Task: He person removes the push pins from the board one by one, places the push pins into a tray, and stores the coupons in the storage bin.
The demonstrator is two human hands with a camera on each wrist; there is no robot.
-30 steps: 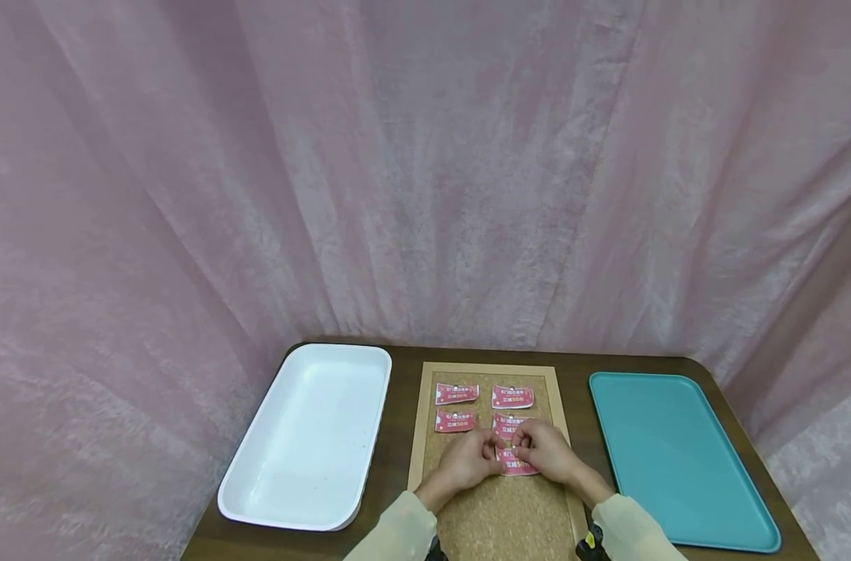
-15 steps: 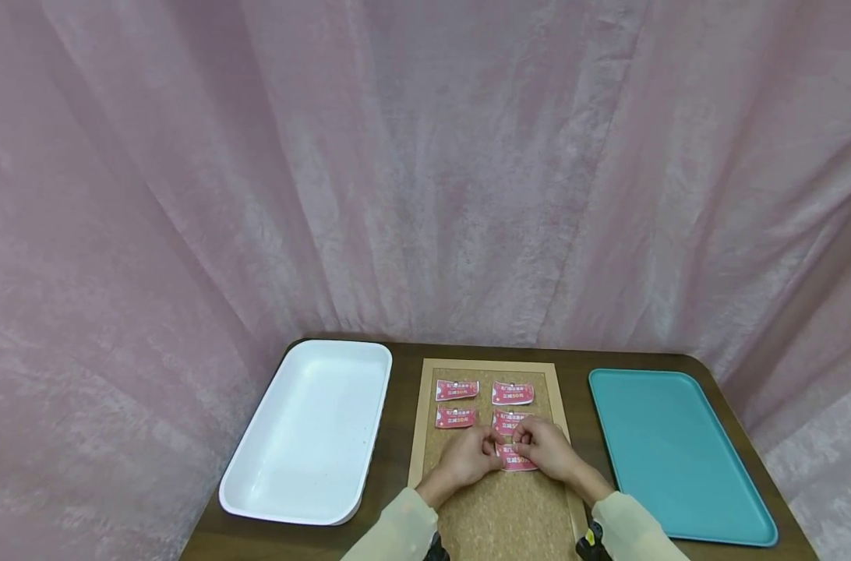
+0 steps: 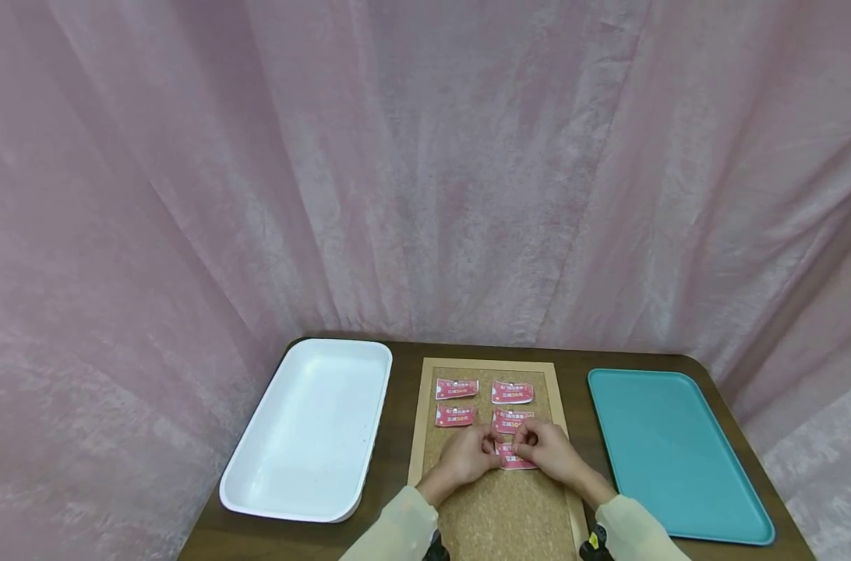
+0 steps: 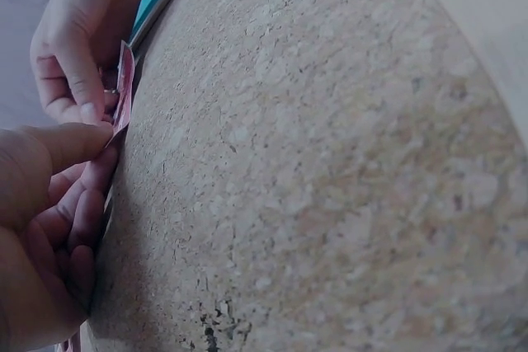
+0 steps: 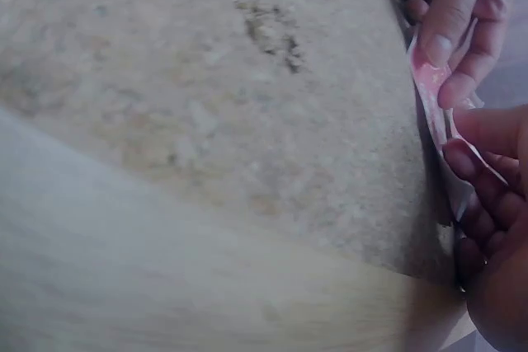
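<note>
A red paper coupon point(image 3: 518, 461) with white and yellow print lies low on the framed corkboard point(image 3: 506, 514). My left hand point(image 3: 466, 454) pinches its left edge between thumb and finger. At its top, my right hand point(image 3: 548, 449) has thumb and forefinger together on a small pin, mostly hidden by the fingertips. The left wrist view shows the coupon point(image 4: 124, 92) slightly lifted off the cork, with both hands beside it. Above, more coupons are fixed in two columns, such as the top-left coupon point(image 3: 457, 389) and the top-right coupon point(image 3: 513, 393), each with a small dark spot at its top.
A deep white tray point(image 3: 302, 436) stands left of the board on the dark wooden table point(image 3: 397, 405). To the right lies a flat teal tray point(image 3: 678, 452). Pink curtain point(image 3: 425, 195) hangs behind the table.
Both hands stay almost in place at the lowest coupon, with only tiny finger shifts. The whole view has moved slightly.
</note>
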